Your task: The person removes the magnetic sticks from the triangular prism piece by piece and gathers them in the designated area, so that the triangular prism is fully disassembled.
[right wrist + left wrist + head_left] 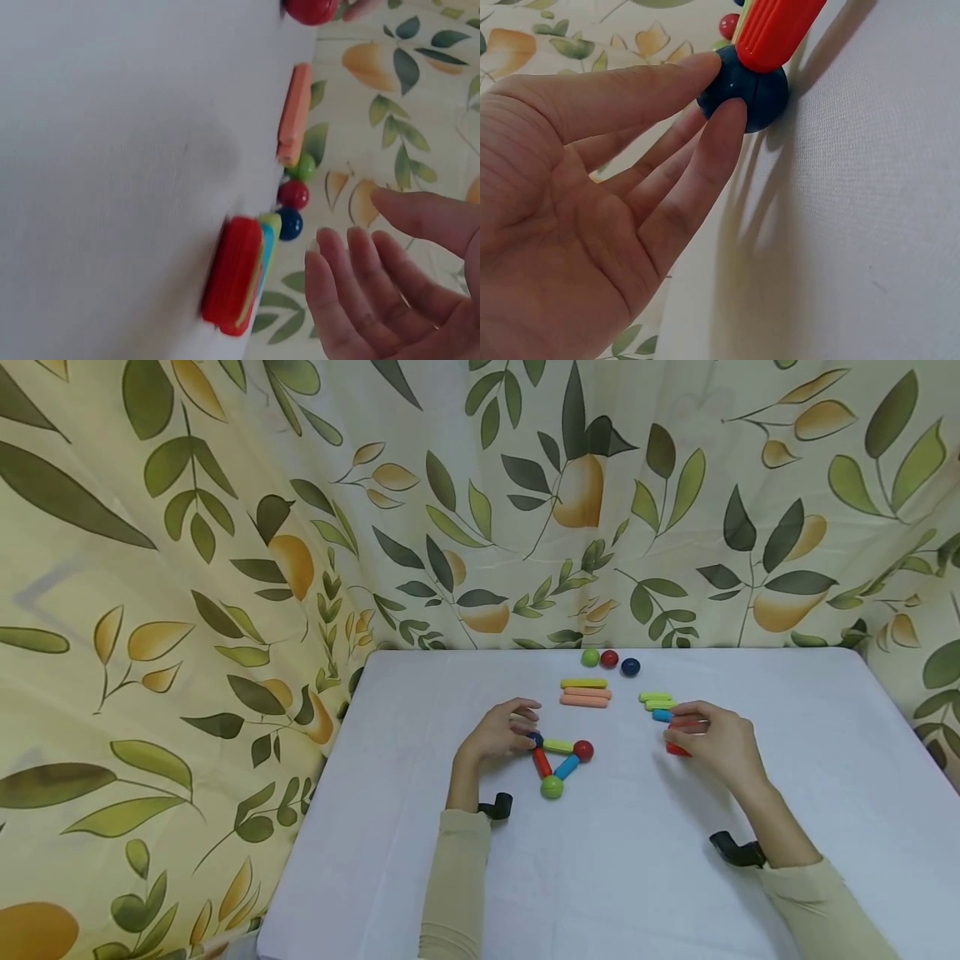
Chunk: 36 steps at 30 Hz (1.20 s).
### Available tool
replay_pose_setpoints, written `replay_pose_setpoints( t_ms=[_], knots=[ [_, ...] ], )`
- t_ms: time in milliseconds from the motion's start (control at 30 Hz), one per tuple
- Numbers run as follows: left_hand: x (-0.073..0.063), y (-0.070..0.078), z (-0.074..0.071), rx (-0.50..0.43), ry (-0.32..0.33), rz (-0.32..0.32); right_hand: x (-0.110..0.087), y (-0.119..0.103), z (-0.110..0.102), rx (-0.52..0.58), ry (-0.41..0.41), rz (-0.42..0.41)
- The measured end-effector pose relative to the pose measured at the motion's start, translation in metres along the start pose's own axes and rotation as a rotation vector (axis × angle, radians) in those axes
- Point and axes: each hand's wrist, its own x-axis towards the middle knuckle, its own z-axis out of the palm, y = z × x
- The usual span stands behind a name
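Observation:
A triangle of three sticks and three balls lies on the white table. Its corners are a navy ball [769, 105], a red ball [583, 750] and a green ball [552, 787]. A yellow-green stick [558, 746], a red stick [542, 763] and a blue stick [567, 767] form the sides. My left hand [495, 732] pinches the navy corner ball between thumb and finger. Over the red sticks [232, 274] on the right is my right hand [723, 745], thumb apart from loosely bent fingers, nothing between them. It partly hides those sticks and a loose blue stick [662, 715] in the head view.
Yellow-green sticks [658, 704] lie just beyond the blue one. Farther back are a yellow stick [583, 683] and pink sticks [585, 700]. Spare green [590, 657], red [609, 658] and navy [630, 667] balls sit near the far edge, before a leaf-patterned curtain [480, 527].

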Motion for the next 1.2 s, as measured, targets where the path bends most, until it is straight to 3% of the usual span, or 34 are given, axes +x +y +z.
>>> replay_pose_setpoints(
  t_ms=[233,433,633,967,1100,1200],
  knots=[
    [0.000,0.001,0.000,-0.008,0.000,0.032,0.005,-0.011,0.024,0.080,-0.111,-0.066],
    [-0.001,0.002,-0.002,0.015,0.027,0.018,0.012,-0.025,0.045,0.157,-0.248,-0.032],
    [-0.001,0.003,0.000,0.026,0.054,0.017,0.022,-0.037,0.068,0.223,-0.334,0.008],
    [-0.001,0.008,0.001,0.000,0.168,0.007,0.026,-0.048,0.095,0.294,-0.406,0.052],
    [-0.002,0.014,0.002,-0.026,0.158,0.017,0.025,-0.047,0.099,0.270,-0.389,0.027],
    [-0.002,0.021,0.005,-0.004,0.115,0.045,0.025,-0.047,0.101,0.269,-0.375,0.034]
  ],
)
